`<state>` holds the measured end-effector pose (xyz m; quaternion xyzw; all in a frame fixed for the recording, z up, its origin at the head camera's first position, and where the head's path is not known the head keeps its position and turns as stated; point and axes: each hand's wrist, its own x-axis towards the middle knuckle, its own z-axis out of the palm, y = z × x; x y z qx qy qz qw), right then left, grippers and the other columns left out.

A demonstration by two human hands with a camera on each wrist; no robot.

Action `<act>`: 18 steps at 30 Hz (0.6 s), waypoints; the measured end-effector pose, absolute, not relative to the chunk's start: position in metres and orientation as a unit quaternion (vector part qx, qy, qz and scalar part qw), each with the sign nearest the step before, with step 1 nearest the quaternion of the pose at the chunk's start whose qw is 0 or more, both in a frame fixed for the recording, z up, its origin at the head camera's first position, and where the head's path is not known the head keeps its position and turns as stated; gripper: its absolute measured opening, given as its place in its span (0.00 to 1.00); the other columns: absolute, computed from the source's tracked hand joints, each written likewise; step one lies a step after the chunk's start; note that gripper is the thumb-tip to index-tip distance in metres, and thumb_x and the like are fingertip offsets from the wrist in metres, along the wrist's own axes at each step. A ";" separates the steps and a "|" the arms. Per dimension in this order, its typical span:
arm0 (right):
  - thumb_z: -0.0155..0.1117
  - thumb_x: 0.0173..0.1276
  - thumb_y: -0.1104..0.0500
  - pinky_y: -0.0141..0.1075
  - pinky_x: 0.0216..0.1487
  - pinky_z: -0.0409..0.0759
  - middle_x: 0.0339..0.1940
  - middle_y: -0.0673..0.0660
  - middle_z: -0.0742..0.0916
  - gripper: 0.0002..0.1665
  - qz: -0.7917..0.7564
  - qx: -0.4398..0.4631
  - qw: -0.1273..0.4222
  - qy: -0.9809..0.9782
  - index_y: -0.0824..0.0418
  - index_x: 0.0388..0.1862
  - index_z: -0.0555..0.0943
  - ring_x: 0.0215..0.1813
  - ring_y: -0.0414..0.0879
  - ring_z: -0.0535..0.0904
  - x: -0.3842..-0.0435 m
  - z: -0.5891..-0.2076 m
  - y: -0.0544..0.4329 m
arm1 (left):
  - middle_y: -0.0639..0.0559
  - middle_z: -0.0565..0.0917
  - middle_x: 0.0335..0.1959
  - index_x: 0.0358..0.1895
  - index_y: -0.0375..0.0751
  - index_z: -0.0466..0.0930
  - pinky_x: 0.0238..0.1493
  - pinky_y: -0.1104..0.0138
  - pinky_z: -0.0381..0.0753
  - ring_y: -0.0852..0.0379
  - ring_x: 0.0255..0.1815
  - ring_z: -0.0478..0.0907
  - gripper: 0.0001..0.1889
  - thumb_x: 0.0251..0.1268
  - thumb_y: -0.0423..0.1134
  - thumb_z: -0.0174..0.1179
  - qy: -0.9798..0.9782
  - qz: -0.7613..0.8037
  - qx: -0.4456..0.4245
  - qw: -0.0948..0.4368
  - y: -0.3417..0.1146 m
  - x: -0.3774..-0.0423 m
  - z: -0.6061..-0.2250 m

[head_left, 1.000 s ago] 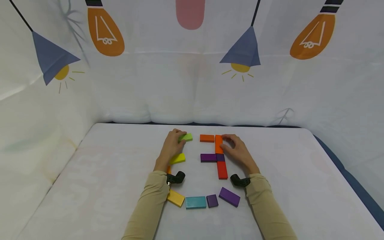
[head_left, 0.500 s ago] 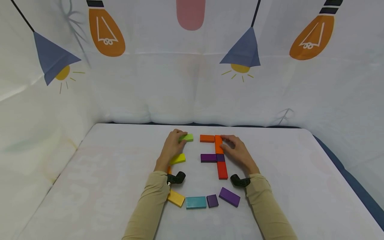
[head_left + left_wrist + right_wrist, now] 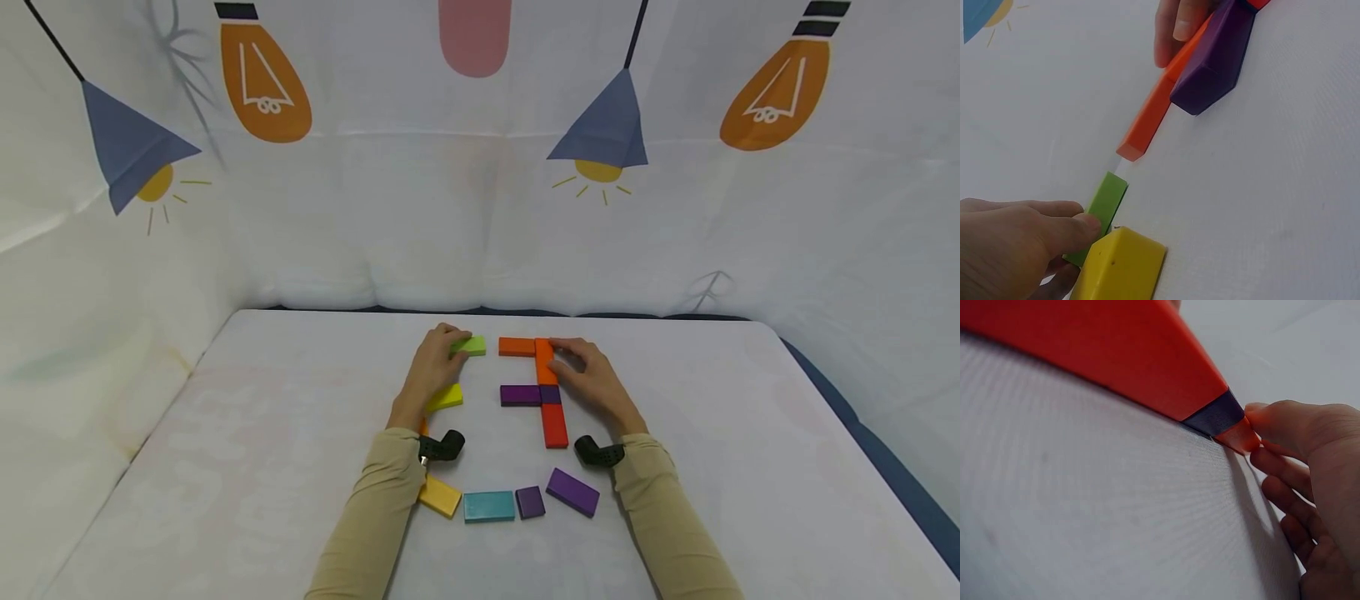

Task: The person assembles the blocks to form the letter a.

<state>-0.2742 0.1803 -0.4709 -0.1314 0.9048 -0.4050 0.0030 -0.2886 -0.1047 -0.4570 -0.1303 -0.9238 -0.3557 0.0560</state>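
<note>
My left hand (image 3: 432, 367) pinches a light green block (image 3: 472, 345) between thumb and fingers, flat on the table. In the left wrist view, a narrow gap parts this green block (image 3: 1108, 200) from a flat orange block (image 3: 517, 347). My right hand (image 3: 595, 379) has its thumb and index finger on an upright-lying orange block (image 3: 545, 362) at the right end of that row. Below it in line come a small dark purple block (image 3: 550, 394) and a red block (image 3: 554, 426). A purple block (image 3: 520, 396) extends left from the small one.
A yellow block (image 3: 447, 397) lies under the left wrist, and an orange one is mostly hidden by it. Nearer stand a golden yellow block (image 3: 440, 496), a teal block (image 3: 489, 507), a small purple block (image 3: 530, 502) and a longer purple block (image 3: 573, 492).
The green block has slid slightly right with my left hand, so its gap to the orange block is narrower. My right hand has barely shifted left.
</note>
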 end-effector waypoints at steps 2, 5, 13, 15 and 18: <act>0.58 0.67 0.43 0.53 0.70 0.61 0.65 0.56 0.75 0.31 -0.403 -0.133 0.001 0.905 0.52 0.66 0.70 0.68 0.53 0.66 -0.274 -0.471 0.180 | 0.44 0.76 0.55 0.56 0.42 0.79 0.61 0.55 0.71 0.47 0.56 0.72 0.17 0.64 0.34 0.58 -0.924 -0.355 -0.132 0.057 -0.105 -0.289 -0.457; 0.59 0.67 0.44 0.53 0.70 0.62 0.65 0.56 0.75 0.31 -0.402 -0.136 -0.001 0.905 0.53 0.66 0.70 0.67 0.53 0.66 -0.274 -0.471 0.180 | 0.44 0.76 0.55 0.56 0.42 0.79 0.61 0.55 0.71 0.46 0.56 0.72 0.17 0.64 0.33 0.59 -0.923 -0.356 -0.133 0.058 -0.105 -0.289 -0.458; 0.59 0.67 0.44 0.52 0.70 0.61 0.65 0.55 0.75 0.30 -0.403 -0.130 0.001 0.906 0.52 0.66 0.71 0.68 0.53 0.66 -0.274 -0.470 0.180 | 0.44 0.77 0.55 0.56 0.42 0.79 0.61 0.56 0.71 0.46 0.55 0.73 0.17 0.64 0.33 0.59 -0.921 -0.356 -0.143 0.059 -0.103 -0.291 -0.459; 0.59 0.67 0.44 0.52 0.70 0.62 0.65 0.55 0.75 0.30 -0.403 -0.132 0.001 0.906 0.52 0.66 0.71 0.67 0.53 0.66 -0.274 -0.470 0.180 | 0.44 0.76 0.55 0.56 0.42 0.79 0.61 0.56 0.71 0.46 0.55 0.73 0.17 0.64 0.34 0.59 -0.922 -0.355 -0.144 0.058 -0.103 -0.291 -0.460; 0.59 0.67 0.45 0.53 0.70 0.61 0.65 0.56 0.75 0.30 -0.407 -0.131 0.003 0.904 0.52 0.66 0.71 0.67 0.53 0.66 -0.274 -0.470 0.180 | 0.44 0.76 0.54 0.56 0.42 0.79 0.60 0.56 0.72 0.47 0.55 0.73 0.17 0.64 0.34 0.59 -0.922 -0.354 -0.144 0.059 -0.102 -0.290 -0.460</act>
